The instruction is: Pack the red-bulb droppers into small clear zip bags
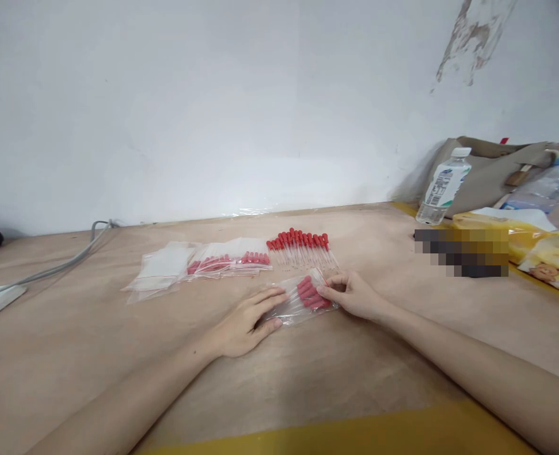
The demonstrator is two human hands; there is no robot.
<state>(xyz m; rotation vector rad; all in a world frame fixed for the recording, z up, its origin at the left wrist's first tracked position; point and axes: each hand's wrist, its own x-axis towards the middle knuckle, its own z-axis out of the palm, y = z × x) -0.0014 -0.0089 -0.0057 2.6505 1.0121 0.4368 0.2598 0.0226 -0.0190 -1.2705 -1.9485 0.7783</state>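
Observation:
A clear zip bag point(289, 308) lies on the table between my hands, with several red-bulbed droppers point(310, 292) inside. My left hand point(251, 316) rests on the bag's left end, fingers stretched out flat. At the bag's right end, by its red-lined edge, my right hand point(350, 294) pinches the plastic between thumb and fingers. Just behind the bag lies a row of loose droppers point(301, 243), red bulbs pointing away from me. Left of them are filled zip bags point(227, 260) with red bulbs showing, beside a stack of flat zip bags point(160, 268).
A grey cable point(78, 256) runs along the left side of the table. On the right stand a water bottle point(443, 189), a grey bag point(488, 170), another bottle with a blue cap point(545, 186) and a yellow tissue pack point(507, 230). A white wall point(213, 114) closes off the back.

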